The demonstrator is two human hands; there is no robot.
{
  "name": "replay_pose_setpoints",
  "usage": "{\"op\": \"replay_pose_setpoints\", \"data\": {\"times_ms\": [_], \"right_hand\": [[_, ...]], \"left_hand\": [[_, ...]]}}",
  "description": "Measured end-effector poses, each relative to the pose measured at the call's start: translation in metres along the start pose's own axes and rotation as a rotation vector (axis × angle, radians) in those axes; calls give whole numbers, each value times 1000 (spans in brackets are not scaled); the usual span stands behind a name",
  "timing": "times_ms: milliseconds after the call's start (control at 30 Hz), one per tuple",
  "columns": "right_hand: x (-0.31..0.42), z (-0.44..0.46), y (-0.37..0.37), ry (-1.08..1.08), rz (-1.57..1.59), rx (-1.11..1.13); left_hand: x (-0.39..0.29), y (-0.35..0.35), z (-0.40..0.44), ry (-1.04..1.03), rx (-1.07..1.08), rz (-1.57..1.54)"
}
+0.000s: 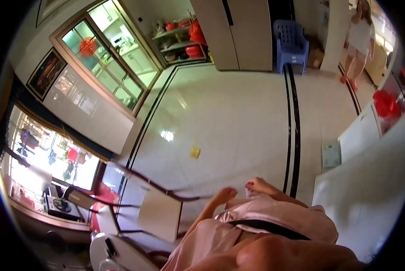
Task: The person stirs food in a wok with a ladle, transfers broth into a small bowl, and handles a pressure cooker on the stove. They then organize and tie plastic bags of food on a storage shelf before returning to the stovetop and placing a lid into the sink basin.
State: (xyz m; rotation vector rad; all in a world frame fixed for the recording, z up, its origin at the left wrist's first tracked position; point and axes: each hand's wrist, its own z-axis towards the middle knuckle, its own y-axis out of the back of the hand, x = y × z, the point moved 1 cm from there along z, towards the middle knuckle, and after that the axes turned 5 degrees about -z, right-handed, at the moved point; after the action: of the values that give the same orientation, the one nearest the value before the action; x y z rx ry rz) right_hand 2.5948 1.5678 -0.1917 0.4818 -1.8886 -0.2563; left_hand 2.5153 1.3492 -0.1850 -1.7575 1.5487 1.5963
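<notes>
My left hand point(225, 195) is held in front of my waist, its fingers curled in. Close by on the right, my right hand point(255, 184) is also closed, with the fingers bent toward the palm. The two hands are apart, and I cannot make out whether anything is inside either one. Just below them is the pink dress point(265, 214) I wear, with a black band point(270, 229) across it. Nearest to my left hand stands a chair with a pale seat point(161, 216) and dark legs.
A yellow piece point(194, 152) lies on the shiny floor point(229, 113). A blue plastic chair point(291, 43) stands by the tall cabinet point(238, 36). Shelves point(177, 45) hold red items. A person point(360, 38) is at the far right. A white table point(121, 253) is at lower left.
</notes>
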Motion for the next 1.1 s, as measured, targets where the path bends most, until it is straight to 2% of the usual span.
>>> {"op": "replay_pose_setpoints", "data": {"times_ms": [33, 67, 100, 133, 167, 200, 233, 267, 367, 433, 467, 500, 533, 567, 600, 667, 700, 767, 800, 933, 1000, 1100], "right_hand": [[21, 22, 12, -63, 21, 24], [35, 46, 19, -65, 22, 31], [47, 78, 32, -4, -38, 108], [61, 107, 43, 58, -102, 189], [77, 133, 53, 54, -118, 200], [95, 158, 60, 167, -178, 174], [111, 185, 71, 285, -235, 151], [125, 208, 79, 298, -249, 164], [166, 299, 90, 266, -216, 193], [183, 350, 91, 310, -125, 202], [205, 376, 94, 319, -107, 200], [229, 396, 107, 319, 145, 303], [253, 411, 125, 305, 394, 413], [292, 414, 147, 456, 381, 397], [334, 416, 177, 606, 361, 370], [405, 415, 235, 1014, 177, 385], [443, 407, 262, 1236, 327, 475], [469, 433, 283, 1509, 407, 669], [468, 453, 285, 1559, 331, 780], [467, 570, 323, 1570, 262, 823], [481, 624, 346, 1577, 213, 823], [521, 716, 383, 1595, 175, 844]], "left_hand": [[19, 17, -1, 33, -81, 4], [42, 30, -9, 150, -116, -191], [61, 49, -10, 267, -152, -393], [65, 71, -17, 359, -227, -418], [65, 93, -22, 443, -303, -447], [83, 109, -26, 507, -341, -430], [96, 122, -26, 567, -477, -498], [87, 142, -28, 648, -553, -598], [125, 202, -15, 650, -686, -724], [162, 247, 3, 365, -667, -609], [183, 286, 16, 373, -671, -590], [201, 326, 43, 311, -632, -272], [201, 357, 65, 374, -650, -266], [197, 390, 88, 437, -666, -262], [166, 433, 124, 612, -739, -558], [126, 507, 176, 534, -739, -483], [120, 538, 205, 471, -729, -488], [110, 594, 263, 358, -661, -505], [104, 617, 286, 310, -606, -517], [101, 683, 377, 229, -522, -525], [100, 713, 405, 149, -429, -623], [64, 770, 423, 153, -325, -689]]}}
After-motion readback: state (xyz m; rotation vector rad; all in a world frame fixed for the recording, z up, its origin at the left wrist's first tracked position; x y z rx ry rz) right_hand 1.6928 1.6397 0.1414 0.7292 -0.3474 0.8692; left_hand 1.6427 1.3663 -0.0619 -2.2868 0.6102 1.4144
